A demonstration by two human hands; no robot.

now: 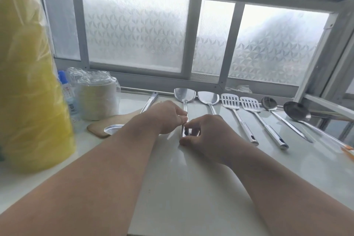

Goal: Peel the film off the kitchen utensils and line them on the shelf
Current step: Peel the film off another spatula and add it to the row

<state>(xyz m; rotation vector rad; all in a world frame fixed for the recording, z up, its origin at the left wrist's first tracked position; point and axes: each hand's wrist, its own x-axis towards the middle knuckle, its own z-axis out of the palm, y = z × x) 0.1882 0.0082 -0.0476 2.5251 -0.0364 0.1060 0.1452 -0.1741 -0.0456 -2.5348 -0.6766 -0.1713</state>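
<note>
L hand (pixel 168 117): fingers curled, pinching the handle of the leftmost steel turner (pixel 184 95) about mid-way
R hand (pixel 206 132): fingers bent round the handle end w/ the hole, thumb down on the shelf (pixel 191 188)
Turner being held: lies flat, blade at the window (pixel 134 28) side
Row to its right: 2nd turner (pixel 208 97), 2 slotted turners (pixel 230 101) (pixel 250 104), spoon (pixel 269 103), ladle (pixel 297 113), all flat, side by side, heads to the back
Left of hands: 1 more steel utensil (pixel 151 101) on a wood board (pixel 107 122), head nearer me
Far left: big yellow bag (pixel 28 82), blurry; wrapped stack of paper bowls (pixel 97 97); small bottle (pixel 68 94)
Film: can't tell if on or off
</note>
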